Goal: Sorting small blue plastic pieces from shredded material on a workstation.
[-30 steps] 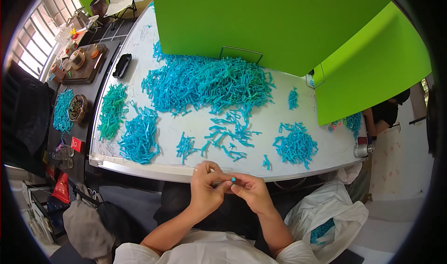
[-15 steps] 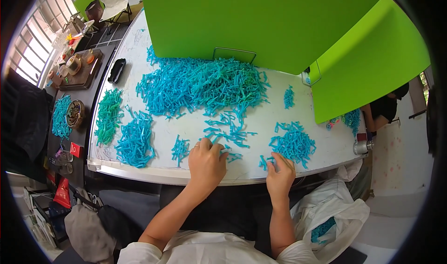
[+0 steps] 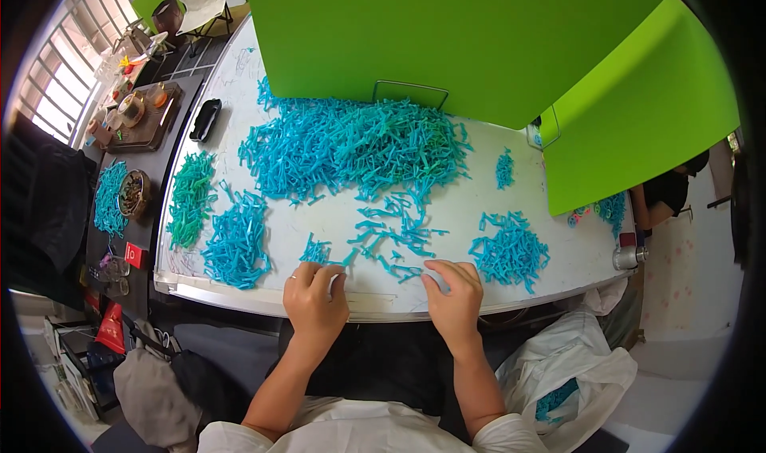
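Observation:
Small, thin blue plastic strips lie on the white tabletop in heaps. My left hand (image 3: 317,301) is at the near edge, fingers curled, in front of a small pile (image 3: 315,249). At its fingertips is one blue strip (image 3: 349,257), which it seems to pinch. My right hand (image 3: 455,300) hovers near the edge, thumb and forefinger slightly apart, close to loose strips (image 3: 408,274). Between and beyond the hands more strips (image 3: 395,228) are spread out, leading back to a big blue-green heap (image 3: 351,150). To the right of my right hand lies a medium pile (image 3: 511,251).
On the left are a blue pile (image 3: 237,241), a green pile (image 3: 191,197) and a black tray (image 3: 206,120). Green panels (image 3: 455,38) stand at the back. A small pile (image 3: 504,168) lies to the right. A white sack (image 3: 590,373) holds more strips beside me.
My left hand has moved left, from the loose strips to the small pile. My right hand has left the medium pile and moved left toward the loose strips.

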A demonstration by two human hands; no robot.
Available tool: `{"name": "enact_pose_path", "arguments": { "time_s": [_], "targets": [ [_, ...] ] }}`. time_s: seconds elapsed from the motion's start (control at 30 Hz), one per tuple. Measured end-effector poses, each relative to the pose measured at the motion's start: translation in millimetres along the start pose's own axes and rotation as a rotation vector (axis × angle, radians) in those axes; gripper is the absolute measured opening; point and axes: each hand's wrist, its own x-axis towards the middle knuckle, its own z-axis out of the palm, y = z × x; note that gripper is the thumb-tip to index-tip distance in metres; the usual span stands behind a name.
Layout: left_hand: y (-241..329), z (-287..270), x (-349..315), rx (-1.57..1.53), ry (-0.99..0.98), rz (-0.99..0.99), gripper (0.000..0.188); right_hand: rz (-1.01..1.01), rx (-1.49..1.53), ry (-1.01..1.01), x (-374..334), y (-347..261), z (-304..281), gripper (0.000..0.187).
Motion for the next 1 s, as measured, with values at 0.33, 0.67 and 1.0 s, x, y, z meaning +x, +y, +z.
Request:
{"name": "enact_pose_path", "arguments": {
  "time_s": [0.33, 0.67, 1.0],
  "targets": [
    [-6.2, 5.9, -0.6, -0.028, -0.031, 0.024, 0.021, -0.172, 0.016, -0.115, 22.1, -33.6, 36.9, 0.027],
    [-8.3, 8.1, -5.1, -0.052, -0.034, 0.024, 0.02, -0.148, -0.095, -0.07, 64.0, -12.9, 37.6, 0.02],
    [-7.0, 8.5, -3.6, -0.064, -0.032, 0.023, 0.02, -0.312, -0.066, -0.052, 111.9, -4.8, 71.2, 0.014]
  ]
}}
